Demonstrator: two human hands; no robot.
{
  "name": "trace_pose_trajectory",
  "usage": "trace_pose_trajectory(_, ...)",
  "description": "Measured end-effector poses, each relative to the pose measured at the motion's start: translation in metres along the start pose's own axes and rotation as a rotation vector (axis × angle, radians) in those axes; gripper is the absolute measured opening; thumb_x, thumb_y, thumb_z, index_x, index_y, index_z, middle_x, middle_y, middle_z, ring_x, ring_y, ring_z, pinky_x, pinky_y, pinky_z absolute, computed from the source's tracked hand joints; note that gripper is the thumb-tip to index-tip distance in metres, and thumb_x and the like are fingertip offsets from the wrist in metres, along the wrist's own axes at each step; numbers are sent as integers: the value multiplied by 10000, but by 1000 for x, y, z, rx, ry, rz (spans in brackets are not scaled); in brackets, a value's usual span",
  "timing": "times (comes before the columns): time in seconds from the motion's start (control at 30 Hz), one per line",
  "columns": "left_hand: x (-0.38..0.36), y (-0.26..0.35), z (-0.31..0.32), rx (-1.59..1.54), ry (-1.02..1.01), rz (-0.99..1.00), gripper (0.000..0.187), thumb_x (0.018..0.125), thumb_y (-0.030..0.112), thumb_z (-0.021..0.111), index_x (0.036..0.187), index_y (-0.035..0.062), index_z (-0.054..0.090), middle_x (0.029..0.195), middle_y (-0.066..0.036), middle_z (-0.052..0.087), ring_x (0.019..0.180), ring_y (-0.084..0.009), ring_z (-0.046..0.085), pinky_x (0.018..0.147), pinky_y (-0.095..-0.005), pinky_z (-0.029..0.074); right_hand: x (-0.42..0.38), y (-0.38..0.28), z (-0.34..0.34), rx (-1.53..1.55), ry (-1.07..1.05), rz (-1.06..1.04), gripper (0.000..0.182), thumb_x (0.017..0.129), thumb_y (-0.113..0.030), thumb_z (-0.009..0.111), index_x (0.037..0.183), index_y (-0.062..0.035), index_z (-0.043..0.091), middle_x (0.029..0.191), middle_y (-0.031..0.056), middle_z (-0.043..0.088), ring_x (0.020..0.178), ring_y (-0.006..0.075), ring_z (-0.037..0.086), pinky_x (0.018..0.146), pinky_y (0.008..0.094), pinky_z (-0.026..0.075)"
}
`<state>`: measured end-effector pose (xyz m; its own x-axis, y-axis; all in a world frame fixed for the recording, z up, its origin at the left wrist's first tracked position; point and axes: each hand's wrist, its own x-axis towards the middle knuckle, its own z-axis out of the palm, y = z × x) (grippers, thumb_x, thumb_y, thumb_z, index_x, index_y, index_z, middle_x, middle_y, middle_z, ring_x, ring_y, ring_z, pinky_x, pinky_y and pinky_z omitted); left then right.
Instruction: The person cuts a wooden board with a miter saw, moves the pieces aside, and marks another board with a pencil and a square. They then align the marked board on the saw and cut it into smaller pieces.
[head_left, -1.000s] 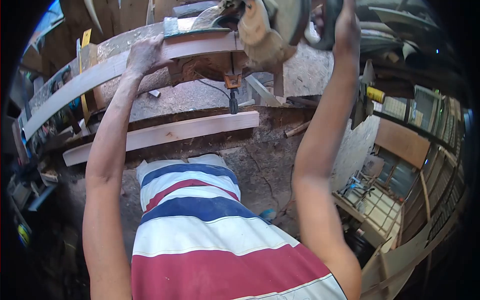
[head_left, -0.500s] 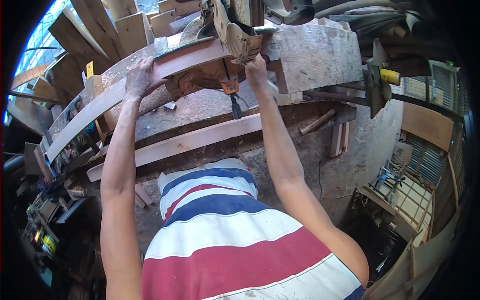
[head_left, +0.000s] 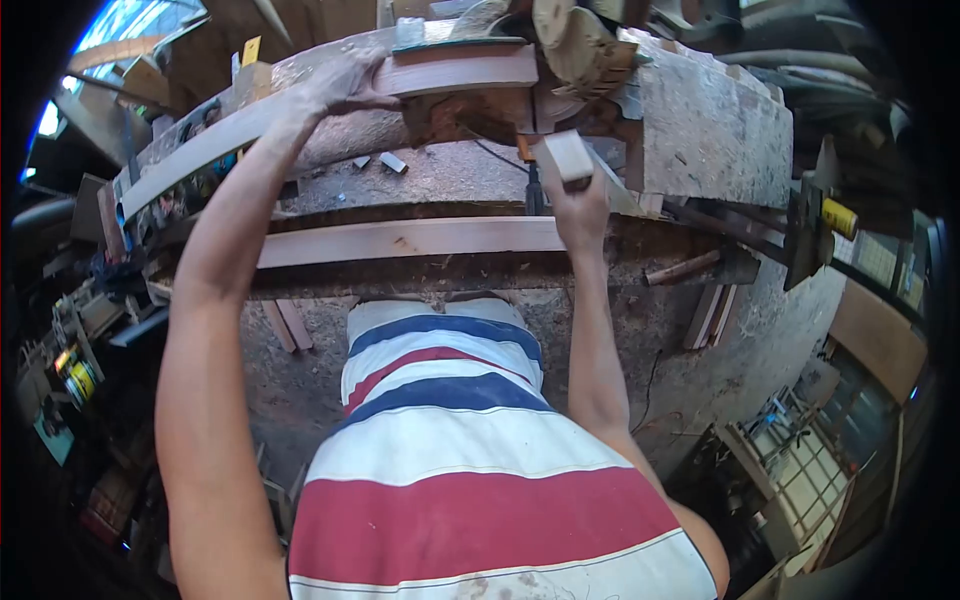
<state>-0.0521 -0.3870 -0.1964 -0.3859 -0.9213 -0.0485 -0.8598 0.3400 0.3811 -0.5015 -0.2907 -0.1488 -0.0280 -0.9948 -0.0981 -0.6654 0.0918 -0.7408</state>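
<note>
Offcut [head_left: 568, 157] in right hand [head_left: 580, 205] grip; left hand [head_left: 345, 82] flat on board [head_left: 300, 105].

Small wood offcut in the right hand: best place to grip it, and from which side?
Grip the offcut across its two long side faces, coming from below, as the right hand does now. It is a short squared block with flat parallel sides, and its top end stands free under the saw. The left hand rests on the long plank.
</note>
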Motion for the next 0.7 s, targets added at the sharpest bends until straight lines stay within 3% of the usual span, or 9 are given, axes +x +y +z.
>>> trace_pose_trajectory(0.03,-1,22,-35,-22,-316,-271,1027,790,685,854,1493,-7,567,1419,-276,664,1320,-408,640,1130,-476,493,-27,-6,-9,79,-77,104,578,854,-377,868,1199,29,645,1036,235,732,972,396,744,868,483,580)
trace_pose_trajectory(0.07,-14,9,-30,-11,-113,-205,995,752,881,753,1198,-5,691,1135,-264,762,1111,-416,732,967,-509,560,-47,-14,-12,53,-210,153,604,849,-392,869,1210,36,642,1044,240,751,970,391,759,855,474,587)
trace_pose_trajectory(0.2,-43,-55,-15,-54,-129,-438,1023,737,949,677,1143,20,808,1102,-249,787,1083,-389,753,977,-469,574,-72,-15,61,225,-527,312,719,881,-423,851,1358,51,599,1155,250,738,1077,375,747,919,455,579)
trace_pose_trajectory(0.3,-61,-67,-23,-43,-158,-470,1001,741,933,682,1125,19,816,1085,-241,793,1064,-390,760,963,-476,581,-66,-26,105,-299,-373,-49,817,898,-375,851,1485,75,503,1353,324,629,1256,429,664,1041,499,547)
trace_pose_trajectory(0.43,-87,-52,-34,-73,-173,-420,972,747,912,688,1101,18,828,1063,-231,800,1040,-393,768,944,-486,591,-48,-48,75,-128,-58,-118,732,991,-346,763,1526,69,485,1395,286,586,1303,413,602,1113,473,481)
trace_pose_trajectory(0.5,-116,-3,-64,-123,-214,-398,958,751,902,691,1088,17,833,1052,-225,804,1028,-394,773,935,-491,596,-23,61,82,-193,69,-277,615,1051,-344,695,1511,22,513,1383,202,602,1286,371,604,1096,489,503)
trace_pose_trajectory(0.6,-146,121,-83,-216,-362,-403,937,755,886,695,1070,17,842,1036,-217,809,1010,-396,779,921,-498,604,-76,33,23,650,-61,305,610,1093,-411,636,1589,-96,469,1474,150,584,1257,330,634,864,456,622)
trace_pose_trajectory(0.67,-159,168,-24,-170,-396,-424,856,756,839,725,1053,47,857,1013,-220,810,1006,-377,789,910,-509,616,-98,97,1,392,-126,107,668,1094,-410,661,1605,-23,475,1487,147,586,1300,275,614,1005,437,568)
trace_pose_trajectory(0.7,-181,197,-28,-220,-454,-461,804,778,812,727,1034,61,860,1006,-229,807,1009,-350,795,906,-496,624,-134,50,-7,403,-1,208,669,1088,-400,675,1565,37,503,1488,155,590,1316,352,605,1129,503,474)
